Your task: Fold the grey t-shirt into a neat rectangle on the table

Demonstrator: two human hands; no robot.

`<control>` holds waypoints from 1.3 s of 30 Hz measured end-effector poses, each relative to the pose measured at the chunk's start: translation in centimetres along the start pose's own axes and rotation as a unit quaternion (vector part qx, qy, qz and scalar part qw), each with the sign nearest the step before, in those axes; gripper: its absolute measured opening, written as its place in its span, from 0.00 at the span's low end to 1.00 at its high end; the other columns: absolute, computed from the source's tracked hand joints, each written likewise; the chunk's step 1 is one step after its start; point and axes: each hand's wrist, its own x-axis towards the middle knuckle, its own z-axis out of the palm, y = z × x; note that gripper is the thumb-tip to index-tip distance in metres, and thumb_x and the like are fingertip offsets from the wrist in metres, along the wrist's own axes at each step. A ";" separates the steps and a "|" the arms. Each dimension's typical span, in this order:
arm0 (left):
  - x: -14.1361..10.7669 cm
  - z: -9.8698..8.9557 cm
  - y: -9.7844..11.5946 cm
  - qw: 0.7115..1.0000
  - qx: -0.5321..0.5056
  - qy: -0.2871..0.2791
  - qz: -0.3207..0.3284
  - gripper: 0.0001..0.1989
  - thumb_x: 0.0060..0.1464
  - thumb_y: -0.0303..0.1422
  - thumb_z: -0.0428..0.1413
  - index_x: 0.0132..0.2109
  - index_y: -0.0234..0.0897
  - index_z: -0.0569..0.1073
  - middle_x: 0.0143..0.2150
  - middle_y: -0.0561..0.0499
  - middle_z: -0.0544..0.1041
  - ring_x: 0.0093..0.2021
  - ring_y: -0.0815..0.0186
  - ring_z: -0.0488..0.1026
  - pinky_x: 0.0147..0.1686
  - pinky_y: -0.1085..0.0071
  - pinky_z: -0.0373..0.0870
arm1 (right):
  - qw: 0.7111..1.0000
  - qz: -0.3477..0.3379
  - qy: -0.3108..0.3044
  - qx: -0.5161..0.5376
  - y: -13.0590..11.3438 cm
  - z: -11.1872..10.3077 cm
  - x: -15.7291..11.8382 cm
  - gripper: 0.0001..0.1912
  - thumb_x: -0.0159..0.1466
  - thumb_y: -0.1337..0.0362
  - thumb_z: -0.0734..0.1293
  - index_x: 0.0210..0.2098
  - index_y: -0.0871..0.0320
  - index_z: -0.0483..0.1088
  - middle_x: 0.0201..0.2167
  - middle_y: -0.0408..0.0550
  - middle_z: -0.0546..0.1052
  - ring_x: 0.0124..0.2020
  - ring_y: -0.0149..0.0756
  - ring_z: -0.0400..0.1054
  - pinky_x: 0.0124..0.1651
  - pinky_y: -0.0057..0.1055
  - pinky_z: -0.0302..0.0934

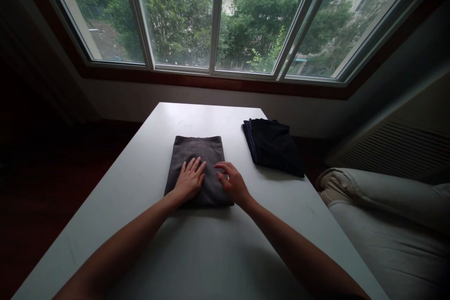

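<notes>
A folded grey-brown cloth garment (198, 146) lies flat on the white table (140, 168), forming a neat rectangle. My left hand (191, 179) rests palm down on its middle, fingers spread. Over the garment's right side is my right hand (232, 180), its fingers bent and apart with nothing between them; whether the fingertips touch the cloth I cannot tell. A dark navy folded cloth stack (272, 145) sits farther back at the table's right edge, away from both hands.
Beyond the table's far edge is a wide window (214, 70) with trees outside. To the right stands a pale cushioned sofa (390, 229) close to the table's side. Dark reddish floor (70, 183) shows on the left.
</notes>
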 end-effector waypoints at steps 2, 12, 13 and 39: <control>0.9 0.1 -0.5 1.000 0.005 0.008 -0.025 0.27 0.72 0.38 0.43 0.74 0.44 0.60 0.78 0.45 0.53 0.77 0.50 0.47 0.73 0.43 0.42 | 0.997 -0.041 -0.033 -0.064 -0.4 3.1 0.2 0.23 0.71 0.58 0.63 0.63 0.52 0.70 0.68 0.53 0.66 0.70 0.49 0.59 0.71 0.49 0.55; -0.8 -0.2 -4.2 0.995 0.082 0.042 -0.037 0.29 0.72 0.45 0.43 0.73 0.43 0.62 0.77 0.46 0.57 0.76 0.53 0.52 0.74 0.51 0.49 | 0.945 -0.047 -0.137 -0.293 2.1 5.6 -3.5 0.39 0.73 0.46 0.60 0.75 0.61 0.53 0.77 0.59 0.46 0.78 0.53 0.37 0.77 0.52 0.38; -0.8 -0.3 -4.3 0.994 0.092 0.043 -0.040 0.28 0.72 0.45 0.43 0.73 0.43 0.63 0.77 0.46 0.56 0.76 0.53 0.52 0.74 0.51 0.49 | 0.942 -0.047 -0.144 -0.300 2.1 5.2 -3.9 0.39 0.73 0.46 0.60 0.75 0.61 0.52 0.77 0.58 0.45 0.78 0.52 0.37 0.77 0.51 0.38; 9.8 0.3 -11.9 0.986 0.038 -0.019 -0.163 0.34 0.70 0.53 0.39 0.76 0.47 0.55 0.80 0.49 0.45 0.79 0.52 0.42 0.73 0.42 0.43 | 0.923 0.085 -0.141 -0.347 9.1 6.8 14.3 0.38 0.74 0.40 0.51 0.77 0.52 0.49 0.79 0.49 0.42 0.79 0.46 0.33 0.76 0.49 0.30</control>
